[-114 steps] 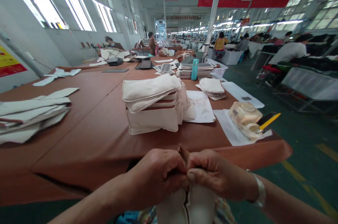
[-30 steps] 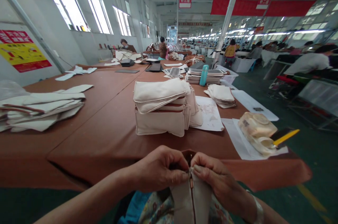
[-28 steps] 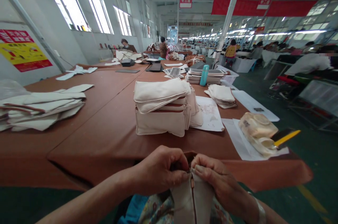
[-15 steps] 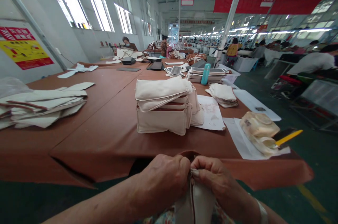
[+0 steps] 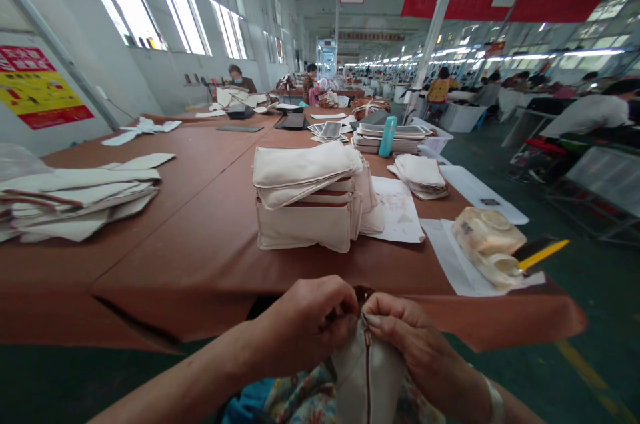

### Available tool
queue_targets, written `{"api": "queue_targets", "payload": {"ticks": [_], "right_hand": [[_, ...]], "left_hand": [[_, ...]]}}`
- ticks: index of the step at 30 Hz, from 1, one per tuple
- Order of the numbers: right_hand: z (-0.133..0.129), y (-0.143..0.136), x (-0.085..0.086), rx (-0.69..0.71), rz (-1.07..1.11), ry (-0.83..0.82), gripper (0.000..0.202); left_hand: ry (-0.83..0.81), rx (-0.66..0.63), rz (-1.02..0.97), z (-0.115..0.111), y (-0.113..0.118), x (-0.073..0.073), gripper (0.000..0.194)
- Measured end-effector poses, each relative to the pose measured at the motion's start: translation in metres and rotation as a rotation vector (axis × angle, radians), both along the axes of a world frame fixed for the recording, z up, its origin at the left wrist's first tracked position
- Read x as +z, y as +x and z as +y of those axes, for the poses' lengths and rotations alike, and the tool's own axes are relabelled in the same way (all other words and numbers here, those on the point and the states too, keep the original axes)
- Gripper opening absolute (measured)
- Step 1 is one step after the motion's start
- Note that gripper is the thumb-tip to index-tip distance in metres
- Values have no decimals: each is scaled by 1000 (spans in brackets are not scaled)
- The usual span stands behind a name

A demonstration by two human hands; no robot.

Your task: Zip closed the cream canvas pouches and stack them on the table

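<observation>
A cream fabric piece with a brown-edged zipper [image 5: 371, 377] hangs between my hands, over my lap at the table's front edge. My right hand [image 5: 407, 331] pinches its upper end beside the zipper with thumb and forefinger. Close against its left side is my left hand [image 5: 315, 321], fingers curled at the top of the zipper; what its fingertips hold is too small to make out. Beyond my hands, a stack of cream pouches [image 5: 305, 224] rests on the brown table.
Cream pieces [image 5: 80, 197] lie at the left. To the right are white paper [image 5: 397, 211], a plastic container [image 5: 487, 237] with a yellow-handled tool [image 5: 545, 254], and a turquoise bottle [image 5: 388, 137]. People sit farther back.
My left hand has turned and its fingers have loosened somewhat, showing more of the piece's upper end. My right hand keeps its pinch. The view has shifted slightly.
</observation>
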State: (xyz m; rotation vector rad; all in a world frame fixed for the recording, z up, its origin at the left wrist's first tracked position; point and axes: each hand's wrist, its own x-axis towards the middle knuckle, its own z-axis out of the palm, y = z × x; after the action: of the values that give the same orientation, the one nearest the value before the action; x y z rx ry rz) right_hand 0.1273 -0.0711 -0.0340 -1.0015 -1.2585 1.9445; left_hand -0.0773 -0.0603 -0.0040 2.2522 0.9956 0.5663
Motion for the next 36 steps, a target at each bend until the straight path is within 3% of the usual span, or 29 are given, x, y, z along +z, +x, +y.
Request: {"api": "queue_targets", "payload": {"ticks": [4, 8, 13, 16, 20, 27, 30, 33, 36], "right_hand": [[1, -3, -5, -20, -23, 18, 35], [0, -2, -8, -32, -38, 38, 37], [-1, -3, -11, -57, -12, -4, 37], [0, -2, -11, -41, -35, 62, 38], [0, 1, -10, 21, -146, 227, 39], [-2, 4, -10, 15, 3, 3, 35], [-2, 3, -6, 15, -15, 1, 37], [-2, 2, -4, 31, -82, 82, 40], [-4, 2, -6, 21, -119, 169, 39]], "left_hand": [[319, -47, 279, -3, 2, -2, 15], [392, -4, 483, -7, 9, -8, 15], [443, 27, 533, -12, 17, -15, 13], [339, 28, 511, -8, 17, -7, 12], [20, 72, 331, 4, 14, 7, 8], [-775, 21, -192, 16, 4, -2, 12], [-802, 36, -235, 17, 2, -3, 22], [-640, 33, -146, 15, 3, 1, 33], [-463, 5, -53, 11, 6, 5, 28]]}}
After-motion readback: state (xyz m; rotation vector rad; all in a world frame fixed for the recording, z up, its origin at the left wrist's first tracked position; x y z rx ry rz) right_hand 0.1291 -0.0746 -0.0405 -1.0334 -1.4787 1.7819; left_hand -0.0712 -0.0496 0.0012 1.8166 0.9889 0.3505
